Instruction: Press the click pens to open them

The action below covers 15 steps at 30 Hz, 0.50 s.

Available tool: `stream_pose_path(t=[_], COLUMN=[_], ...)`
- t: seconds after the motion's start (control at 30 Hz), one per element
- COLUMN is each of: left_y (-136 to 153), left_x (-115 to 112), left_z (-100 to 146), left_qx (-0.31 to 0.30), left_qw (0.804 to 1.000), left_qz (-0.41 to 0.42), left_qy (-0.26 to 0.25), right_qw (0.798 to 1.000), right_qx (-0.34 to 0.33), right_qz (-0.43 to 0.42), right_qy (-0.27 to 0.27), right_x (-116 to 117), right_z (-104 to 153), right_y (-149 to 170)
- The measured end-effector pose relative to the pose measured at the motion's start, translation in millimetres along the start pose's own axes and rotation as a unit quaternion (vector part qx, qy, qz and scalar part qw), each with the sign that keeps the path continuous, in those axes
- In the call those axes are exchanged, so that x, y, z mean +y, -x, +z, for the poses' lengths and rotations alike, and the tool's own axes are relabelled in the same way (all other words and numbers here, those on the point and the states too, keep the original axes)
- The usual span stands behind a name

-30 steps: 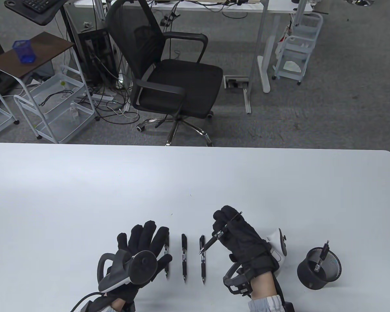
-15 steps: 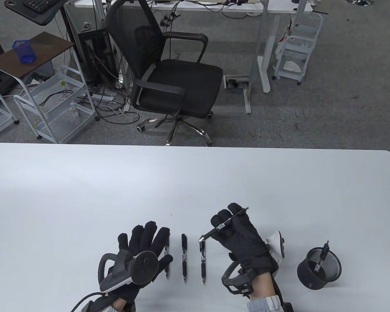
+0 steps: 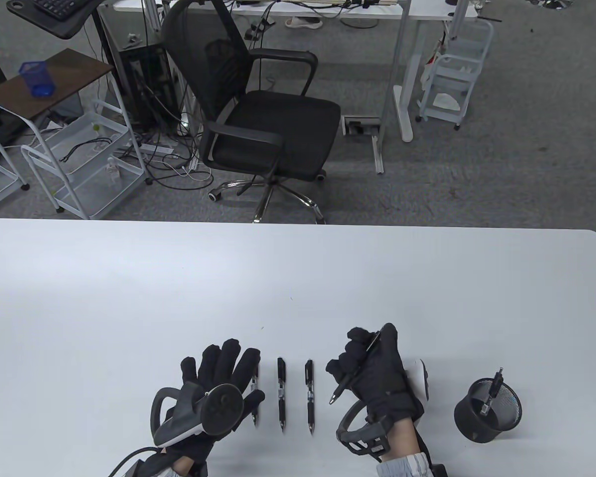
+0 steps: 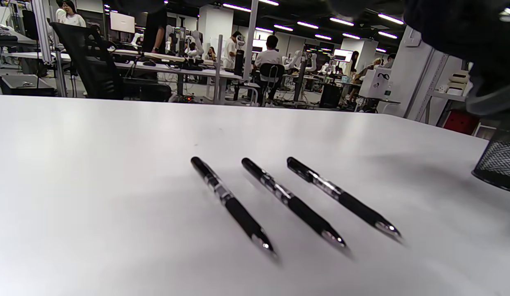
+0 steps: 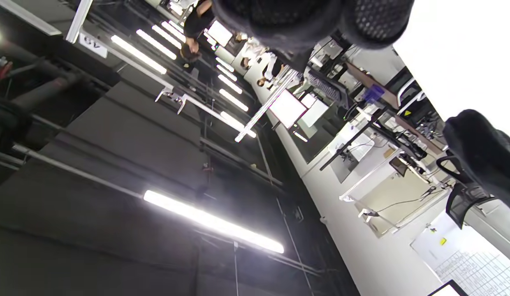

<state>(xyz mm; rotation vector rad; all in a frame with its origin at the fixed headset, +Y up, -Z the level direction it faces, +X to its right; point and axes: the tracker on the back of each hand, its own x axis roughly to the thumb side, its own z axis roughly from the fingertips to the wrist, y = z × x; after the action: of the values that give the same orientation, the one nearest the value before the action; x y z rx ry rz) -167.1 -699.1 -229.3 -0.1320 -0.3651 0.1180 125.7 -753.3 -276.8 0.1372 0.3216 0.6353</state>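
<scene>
Three black click pens lie side by side on the white table [image 3: 129, 298], tips toward me: the left pen [image 3: 254, 397] [image 4: 232, 204], the middle pen [image 3: 281, 392] [image 4: 294, 204] and the right pen [image 3: 309, 395] [image 4: 343, 197]. My right hand [image 3: 372, 365] grips a fourth black pen [image 3: 353, 370] in its curled fingers, tip pointing down-left, thumb at its top end. My left hand [image 3: 218, 382] rests flat on the table with fingers spread, just left of the left pen. The right wrist view shows only fingertips [image 5: 304, 20] and the ceiling.
A black mesh pen cup [image 3: 486, 410] with pens inside stands at the right of my right hand; its edge shows in the left wrist view [image 4: 499, 164]. An office chair [image 3: 258, 114] stands beyond the table's far edge.
My right hand has turned the held pen from lying across the fingers to nearly upright, tip swung down toward me, and the thumb has moved onto its top end. The left hand has stayed put.
</scene>
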Motion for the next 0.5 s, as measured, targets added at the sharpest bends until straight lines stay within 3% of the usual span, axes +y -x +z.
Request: stream_pose_path(t=[0.2, 0.5], left_y=[0.1, 0.2], left_x=[-0.1, 0.0], left_z=[-0.4, -0.7], left_qx=[0.001, 0.001], left_qw=[1.0, 1.0], left_qz=[0.001, 0.001], left_qy=[0.0, 0.0], right_qw=[1.0, 1.0], right_qx=[-0.012, -0.022], right_qz=[-0.018, 0.001], right_qy=[-0.019, -0.004], right_x=[-6.1, -7.5], right_z=[0.0, 0.2], right_y=[0.5, 0.1])
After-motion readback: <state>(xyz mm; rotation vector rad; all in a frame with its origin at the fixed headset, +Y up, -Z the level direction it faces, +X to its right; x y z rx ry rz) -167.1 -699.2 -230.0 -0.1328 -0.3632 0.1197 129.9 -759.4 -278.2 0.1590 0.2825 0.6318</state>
